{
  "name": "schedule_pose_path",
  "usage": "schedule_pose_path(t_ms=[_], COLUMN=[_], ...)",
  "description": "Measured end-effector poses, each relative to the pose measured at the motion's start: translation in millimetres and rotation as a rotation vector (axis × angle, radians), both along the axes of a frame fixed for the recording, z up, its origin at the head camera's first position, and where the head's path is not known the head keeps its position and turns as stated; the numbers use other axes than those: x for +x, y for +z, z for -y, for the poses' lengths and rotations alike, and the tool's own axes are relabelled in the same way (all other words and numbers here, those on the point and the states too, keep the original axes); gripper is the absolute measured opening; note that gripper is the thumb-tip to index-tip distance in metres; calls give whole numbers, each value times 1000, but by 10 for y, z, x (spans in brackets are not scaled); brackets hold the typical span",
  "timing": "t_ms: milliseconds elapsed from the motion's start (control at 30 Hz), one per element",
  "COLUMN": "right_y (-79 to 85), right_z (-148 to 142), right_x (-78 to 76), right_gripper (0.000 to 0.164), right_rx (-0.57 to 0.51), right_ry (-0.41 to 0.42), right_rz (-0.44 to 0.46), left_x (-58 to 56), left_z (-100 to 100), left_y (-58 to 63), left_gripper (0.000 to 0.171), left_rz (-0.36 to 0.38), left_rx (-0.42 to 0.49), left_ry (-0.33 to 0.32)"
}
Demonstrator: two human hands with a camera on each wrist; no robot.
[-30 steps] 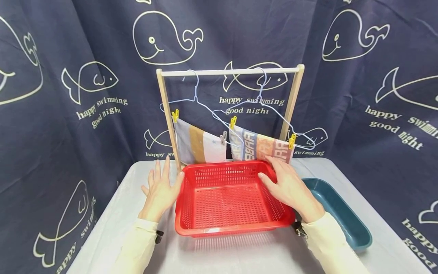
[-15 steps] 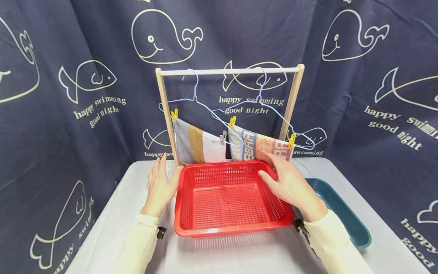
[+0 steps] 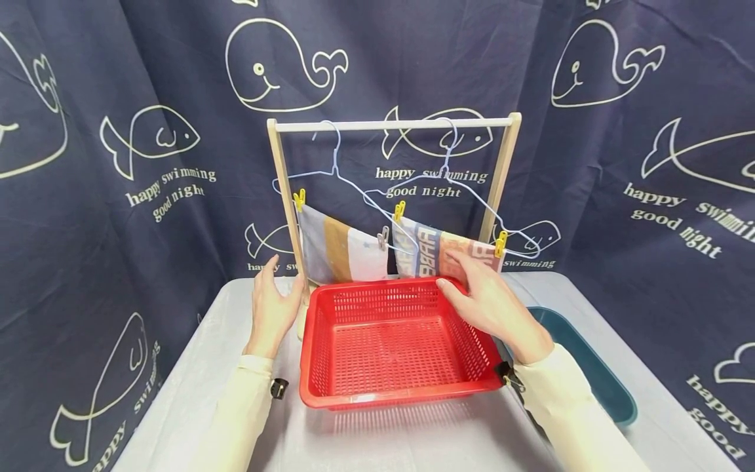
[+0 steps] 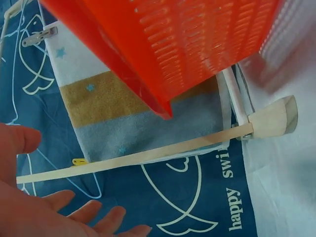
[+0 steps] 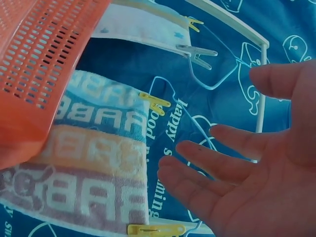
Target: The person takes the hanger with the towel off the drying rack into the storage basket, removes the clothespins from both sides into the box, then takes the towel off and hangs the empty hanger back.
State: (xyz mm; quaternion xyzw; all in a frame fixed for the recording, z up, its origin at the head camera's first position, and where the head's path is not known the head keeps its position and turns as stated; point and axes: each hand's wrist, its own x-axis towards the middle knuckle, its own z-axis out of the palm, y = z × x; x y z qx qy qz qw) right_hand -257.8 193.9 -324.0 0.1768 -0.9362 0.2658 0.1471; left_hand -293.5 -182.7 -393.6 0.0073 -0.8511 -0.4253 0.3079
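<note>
A red plastic basket [image 3: 389,347] with slotted walls stands mid-table. My left hand [image 3: 274,311] is beside the basket's left rear corner, near the rack's left post, fingers spread and holding nothing. Over the right rear corner hovers my right hand [image 3: 492,308], its relaxed fingers apart from basket and cloth in the right wrist view. Behind the basket, two small towels hang from blue wire hangers [image 3: 335,172] on a wooden rack [image 3: 389,125]. One towel [image 4: 98,98] is grey, brown and white; the other, a lettered towel [image 5: 98,153], has blue, orange and mauve bands.
Yellow clothespins [image 3: 501,243] and a grey clothespin [image 3: 382,238] hold the towels to the hangers. A teal tray [image 3: 607,387] lies at the right of the pale table [image 3: 377,446], partly behind my right arm. A dark curtain [image 3: 177,52] with whale drawings surrounds the table.
My left hand has turned and moved slightly forward, away from the basket's rim toward the rack's post. The right hand has risen slightly and shifted forward and left. Basket and towels look unmoved.
</note>
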Motion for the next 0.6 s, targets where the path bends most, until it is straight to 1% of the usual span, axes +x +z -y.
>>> schedule_pose_path(t_ms=[100,200,433,600], right_y=[33,63,126,173], right_z=[20,38,122,182], right_x=[-27,-50,-99,-144], right_gripper=[65,67,69,66], right_rx=[-13,-15,-14,-24], right_ry=[2,3,12,13], right_rz=[26,42,74,35], left_x=[-40,-95,-208,-256], left_z=[17,30,25,-1], left_y=[12,29,110,200], left_gripper=[66,65,66,68], left_rz=[-12,-2,-9,-8], left_rx=[23,43,59,81], left_ry=[-2,-1,14,16])
